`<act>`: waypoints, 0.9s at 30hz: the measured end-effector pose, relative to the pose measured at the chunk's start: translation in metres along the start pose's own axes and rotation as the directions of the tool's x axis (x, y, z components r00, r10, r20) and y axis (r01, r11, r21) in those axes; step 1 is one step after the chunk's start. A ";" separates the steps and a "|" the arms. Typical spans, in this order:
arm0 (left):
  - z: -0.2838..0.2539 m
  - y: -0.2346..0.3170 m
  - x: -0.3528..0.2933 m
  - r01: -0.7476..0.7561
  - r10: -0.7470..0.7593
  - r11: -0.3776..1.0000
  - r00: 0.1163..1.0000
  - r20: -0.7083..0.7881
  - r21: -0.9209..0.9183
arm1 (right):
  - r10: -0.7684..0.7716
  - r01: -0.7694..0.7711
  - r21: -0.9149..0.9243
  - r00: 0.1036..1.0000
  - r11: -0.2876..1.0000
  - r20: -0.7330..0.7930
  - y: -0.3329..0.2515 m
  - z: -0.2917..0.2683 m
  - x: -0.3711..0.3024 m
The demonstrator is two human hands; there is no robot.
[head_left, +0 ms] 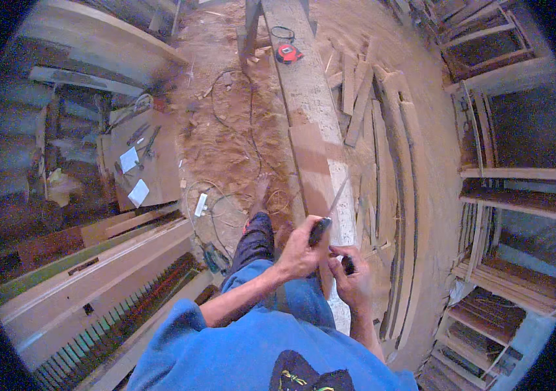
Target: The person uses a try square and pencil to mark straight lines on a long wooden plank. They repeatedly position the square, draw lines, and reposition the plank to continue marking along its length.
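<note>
The left grip point(299, 251) is closed around the dark handle point(320, 230) of a thin blade point(339, 198), which points far and right over the narrow tabletop point(296, 81); the right grip point(355, 285), just beside, pinches a black object point(348, 264); a brown board point(310, 155) lies beyond, a red tape measure point(287, 54) farther

The handle point(320, 231) is black, the slim blade point(340, 195) ahead of it grey, and the second handle point(348, 264) black too. The board point(308, 150) is plain reddish brown; the worktop point(296, 85) is pale greyish beige, mottled, turning chalky white lower down. The tape measure point(288, 54) is red and black, the shirt point(225, 355) blue with a black motif point(300, 375) marked yellow-green, the papers point(129, 159) bluish white.
</note>
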State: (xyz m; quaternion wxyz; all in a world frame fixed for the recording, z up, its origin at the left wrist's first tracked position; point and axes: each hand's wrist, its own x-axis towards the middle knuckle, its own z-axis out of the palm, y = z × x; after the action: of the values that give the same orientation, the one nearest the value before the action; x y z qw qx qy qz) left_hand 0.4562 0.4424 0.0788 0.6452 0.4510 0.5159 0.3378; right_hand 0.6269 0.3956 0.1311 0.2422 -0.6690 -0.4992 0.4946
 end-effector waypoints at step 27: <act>0.052 -0.028 0.016 -0.298 0.258 0.791 0.954 -0.150 -0.535 | 0.064 -0.064 0.010 0.936 0.998 -0.347 0.050 0.012 0.018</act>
State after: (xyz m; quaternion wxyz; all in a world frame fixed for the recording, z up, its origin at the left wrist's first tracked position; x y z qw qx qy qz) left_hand 0.5098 0.4344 0.0506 0.6726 0.3045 0.3466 0.5786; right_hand 0.6379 0.3911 0.0781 0.3097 -0.7617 -0.4270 0.3762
